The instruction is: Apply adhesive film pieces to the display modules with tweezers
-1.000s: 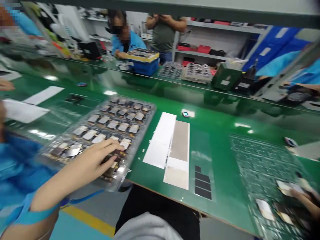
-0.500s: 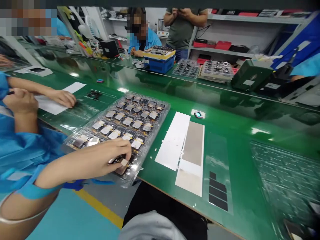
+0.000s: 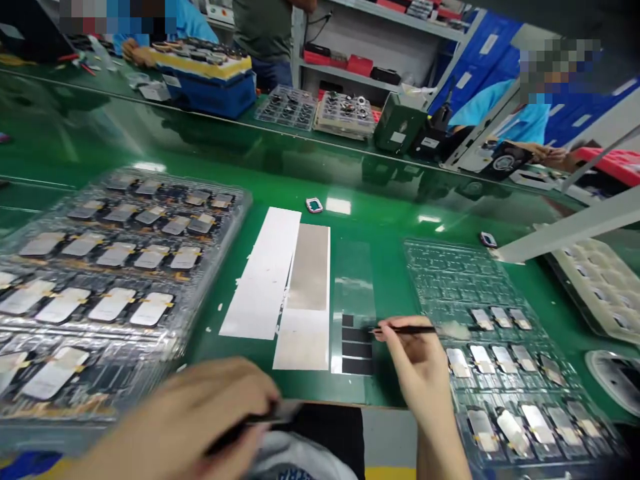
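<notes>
My left hand (image 3: 200,417) is low at the front edge, blurred, fingers pinched on a thin dark flat part (image 3: 270,415) taken from the left side. My right hand (image 3: 417,370) holds black tweezers (image 3: 405,329) whose tip points left at the black rectangular strips (image 3: 356,349) on a clear film sheet. A clear blister tray (image 3: 100,267) of silver-and-gold flat parts lies at the left. A second clear tray (image 3: 480,333), partly filled with similar parts, lies right of my right hand.
White and grey paper strips (image 3: 285,280) lie between the trays on the green bench (image 3: 350,180). A cream tray (image 3: 595,280) and a white rail sit far right. Across the bench are blue bins, parts trays, a green box and other people.
The view has swung right. My left hand left the left tray and came back to the front edge holding a thin part. My right hand with tweezers has come into view.
</notes>
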Tool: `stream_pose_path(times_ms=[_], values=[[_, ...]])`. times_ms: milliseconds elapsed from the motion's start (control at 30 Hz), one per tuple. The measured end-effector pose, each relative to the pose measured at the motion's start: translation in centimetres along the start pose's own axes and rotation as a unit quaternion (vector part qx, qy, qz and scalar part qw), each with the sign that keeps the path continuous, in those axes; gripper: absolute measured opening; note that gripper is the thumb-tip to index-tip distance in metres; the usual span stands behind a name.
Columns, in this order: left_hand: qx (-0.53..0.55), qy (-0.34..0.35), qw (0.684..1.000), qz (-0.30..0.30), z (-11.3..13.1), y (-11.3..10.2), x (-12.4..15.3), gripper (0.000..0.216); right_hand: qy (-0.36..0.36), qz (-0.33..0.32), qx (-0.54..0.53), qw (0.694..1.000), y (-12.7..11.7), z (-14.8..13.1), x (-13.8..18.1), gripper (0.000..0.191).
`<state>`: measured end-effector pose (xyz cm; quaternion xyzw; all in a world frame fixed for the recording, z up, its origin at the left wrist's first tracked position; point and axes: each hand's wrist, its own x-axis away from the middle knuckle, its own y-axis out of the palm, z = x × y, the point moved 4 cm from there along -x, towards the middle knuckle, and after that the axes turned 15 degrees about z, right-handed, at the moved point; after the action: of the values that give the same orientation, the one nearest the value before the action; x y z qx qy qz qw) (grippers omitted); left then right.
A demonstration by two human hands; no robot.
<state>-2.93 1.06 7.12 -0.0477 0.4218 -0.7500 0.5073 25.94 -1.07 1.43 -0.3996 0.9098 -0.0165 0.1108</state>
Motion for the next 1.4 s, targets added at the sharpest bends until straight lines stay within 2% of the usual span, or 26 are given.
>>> stream_pose_path(times_ms=[33, 133, 200, 300, 767, 867, 933, 1000, 1100, 1200, 1267, 1367, 1400], values=[[0.039, 0.025, 0.998, -0.037, 1.2, 2.3, -1.1, 0.016, 0.007, 0.005, 0.004, 1.0, 0.6, 0.4, -0.2, 0.021], [0.051, 0.06, 0.996, -0.028, 2.8, 7.3, -4.1, 0.019, 0.029, 0.01, 0.008, 0.999, 1.9, 1.6, -0.6, 0.026], [0.025, 0.087, 0.995, -0.03, 2.7, 9.4, -5.4, 0.02, 0.042, 0.009, 0.002, 0.999, 2.3, 2.1, -0.8, 0.028], [0.002, 0.117, 0.992, -0.036, 2.1, 10.8, -6.3, 0.021, 0.058, 0.006, -0.004, 0.998, 2.5, 2.4, -0.7, 0.029], [0.03, 0.081, 0.994, -0.06, 1.0, 11.5, -6.0, 0.026, 0.1, 0.023, -0.021, 0.995, 2.7, 1.8, -0.8, 0.031], [0.054, 0.055, 0.996, -0.052, 1.0, 11.1, -5.8, 0.015, 0.097, 0.051, -0.037, 0.993, 2.2, 1.4, -0.9, 0.033], [0.071, 0.03, 0.997, -0.024, 0.9, 10.7, -5.8, 0.009, 0.111, 0.082, -0.062, 0.988, 1.5, 1.2, -0.7, 0.034], [0.089, 0.011, 0.995, 0.035, 0.8, 10.0, -5.9, 0.014, 0.145, 0.104, -0.101, 0.979, 1.0, 0.9, -0.1, 0.036], [0.115, 0.014, 0.986, 0.12, 0.6, 9.5, -5.8, 0.015, 0.18, 0.099, -0.154, 0.967, 1.4, -0.2, 1.3, 0.032], [0.103, 0.016, 0.985, 0.137, 0.5, 9.6, -5.7, 0.017, 0.132, 0.102, -0.182, 0.969, 2.3, -2.3, 2.6, 0.019], [0.093, -0.003, 0.988, 0.123, 0.5, 9.8, -5.6, 0.017, 0.057, 0.108, -0.187, 0.975, 3.0, -4.0, 3.3, 0.013], [0.127, -0.035, 0.986, 0.103, 0.6, 9.8, -5.6, 0.007, -0.064, 0.12, -0.182, 0.974, 3.9, -6.0, 4.0, 0.015], [0.139, -0.036, 0.984, 0.105, 0.7, 9.7, -5.7, 0.01, -0.09, 0.125, -0.181, 0.971, 4.2, -6.4, 4.2, 0.017]])
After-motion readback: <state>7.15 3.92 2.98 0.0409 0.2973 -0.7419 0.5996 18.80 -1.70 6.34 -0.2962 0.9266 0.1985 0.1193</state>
